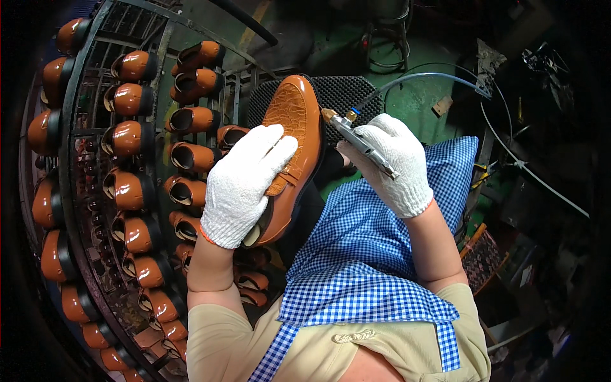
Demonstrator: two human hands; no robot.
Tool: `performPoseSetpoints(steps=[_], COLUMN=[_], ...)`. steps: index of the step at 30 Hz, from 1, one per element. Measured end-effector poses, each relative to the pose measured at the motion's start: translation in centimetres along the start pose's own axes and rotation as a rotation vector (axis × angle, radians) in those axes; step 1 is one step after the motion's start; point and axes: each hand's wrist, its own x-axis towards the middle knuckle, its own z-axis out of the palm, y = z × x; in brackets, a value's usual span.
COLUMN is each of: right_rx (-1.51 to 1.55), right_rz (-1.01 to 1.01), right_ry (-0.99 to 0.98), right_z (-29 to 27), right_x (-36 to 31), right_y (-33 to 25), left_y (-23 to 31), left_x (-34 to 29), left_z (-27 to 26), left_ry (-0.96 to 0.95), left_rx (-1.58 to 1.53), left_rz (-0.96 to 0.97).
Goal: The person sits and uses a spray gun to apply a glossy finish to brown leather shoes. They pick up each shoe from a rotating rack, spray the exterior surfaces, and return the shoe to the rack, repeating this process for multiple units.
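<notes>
In a white knit glove, my left hand (245, 181) grips a glossy brown leather loafer (296, 137) with a textured upper and a dark sole edge. Its fingers lie across the strap area, and the toe points away from me. My right hand (391, 159), gloved the same way, is closed around a silver spray gun (366, 148). The brass-coloured nozzle sits right beside the loafer's right edge near the toe; whether they touch I cannot tell. A clear hose (417, 76) runs from the gun's blue fitting toward the upper right.
On my left stands a metal rack (77, 83) holding rows of similar brown shoes (127, 137). A black ribbed mat surface (350, 95) lies beyond the loafer. At the far side is a metal stool (387, 48). A blue checked apron (369, 254) covers my lap. Dark clutter fills the right.
</notes>
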Motion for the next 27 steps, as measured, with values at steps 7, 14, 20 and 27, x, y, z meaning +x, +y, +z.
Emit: performPoseSetpoints(steps=[7, 14, 20, 27], right_rx=[0.011, 0.135, 0.197, -0.019], right_rz=[-0.007, 0.014, 0.248, 0.140], right_ry=[-0.017, 0.068, 0.222, 0.032], right_z=[-0.3, -1.0, -1.1, 4.3], right_x=[-1.1, -2.0, -3.2, -4.5], right_y=[-0.2, -0.1, 3.8, 6.5], left_y=[-0.3, -0.2, -0.9, 0.0], left_x=[-0.1, -0.2, -0.4, -2.1], left_z=[0.1, 0.2, 0.3, -0.4], left_ry=[0.002, 0.008, 0.074, 0.207], left_rx=[-0.001, -0.016, -0.099, -0.129], left_rz=[0.007, -0.001, -0.023, -0.125])
